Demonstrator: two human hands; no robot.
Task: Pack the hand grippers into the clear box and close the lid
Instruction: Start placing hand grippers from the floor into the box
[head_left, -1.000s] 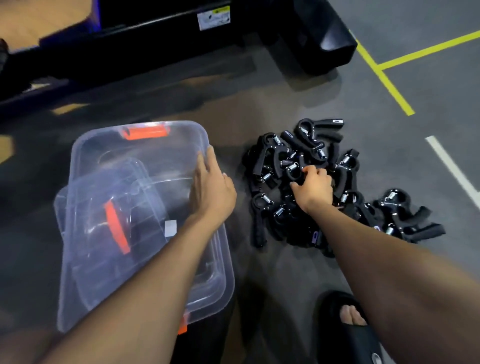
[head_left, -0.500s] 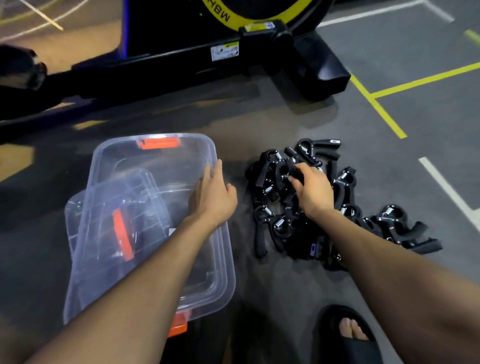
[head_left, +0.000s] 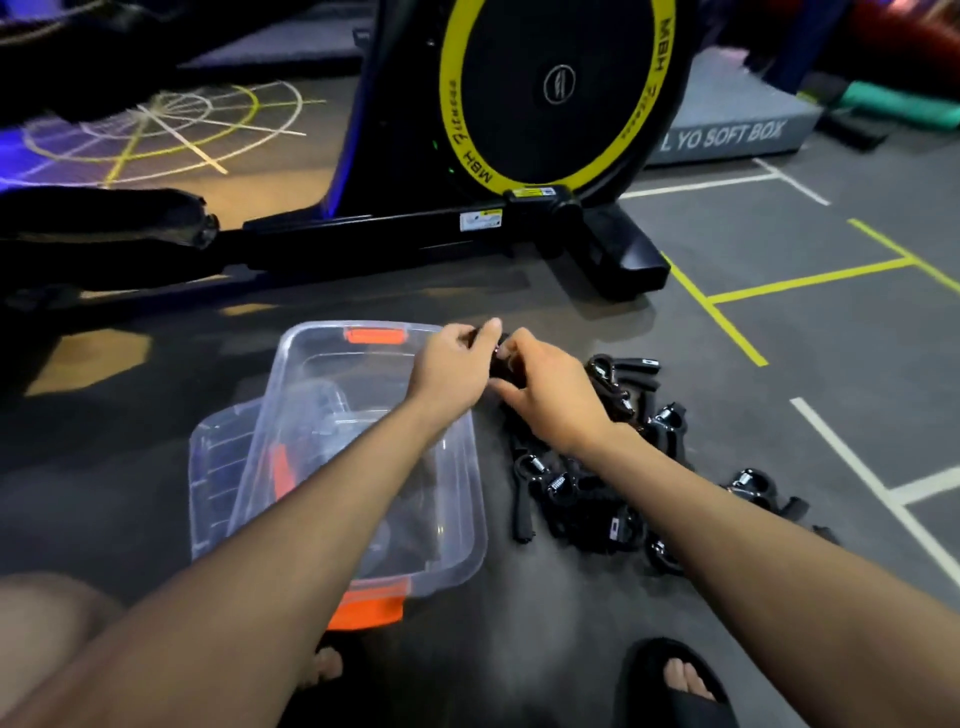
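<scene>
Hands meet above the box's (head_left: 291, 364) far right corner: left hand (head_left: 453, 366) and right hand (head_left: 545, 395) both pinch one black gripper (head_left: 500, 364) between them. Remaining grippers (head_left: 587, 493) lie heaped on the floor (head_left: 779, 364) right of the box, lid (head_left: 218, 467) tilted inside it.

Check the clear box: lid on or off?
Off. The lid leans tilted against the clear box, whose top is open.
</scene>
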